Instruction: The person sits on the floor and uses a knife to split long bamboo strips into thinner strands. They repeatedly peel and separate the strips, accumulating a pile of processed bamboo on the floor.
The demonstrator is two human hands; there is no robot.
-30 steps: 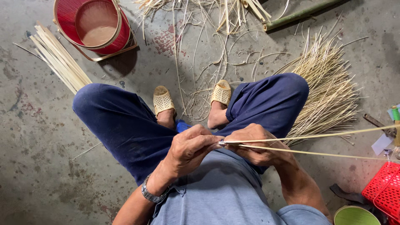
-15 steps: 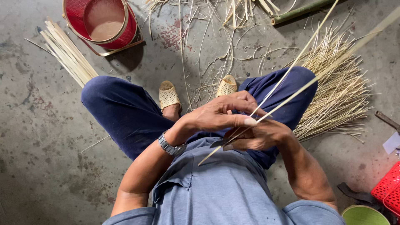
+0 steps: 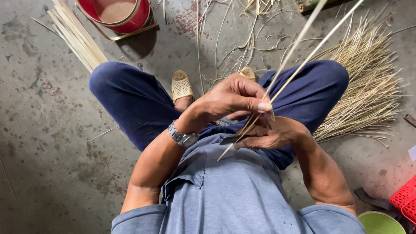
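I see the left hand (image 3: 232, 99) closed over a thin bamboo strip (image 3: 289, 65), thumb and fingers pinching it just above the lap. The right hand (image 3: 271, 135) below grips a small dark blade (image 3: 228, 140) against the strip's lower end. The strip runs up-right, split into two slivers, over the concrete floor (image 3: 47, 143) toward the pile of bamboo slivers (image 3: 368, 93).

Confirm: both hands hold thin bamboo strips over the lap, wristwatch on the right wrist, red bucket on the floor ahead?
Not quite. The wristwatch is on the left wrist, as the head view shows. Both the left hand and right hand hold the bamboo strips; the red bucket is ahead.
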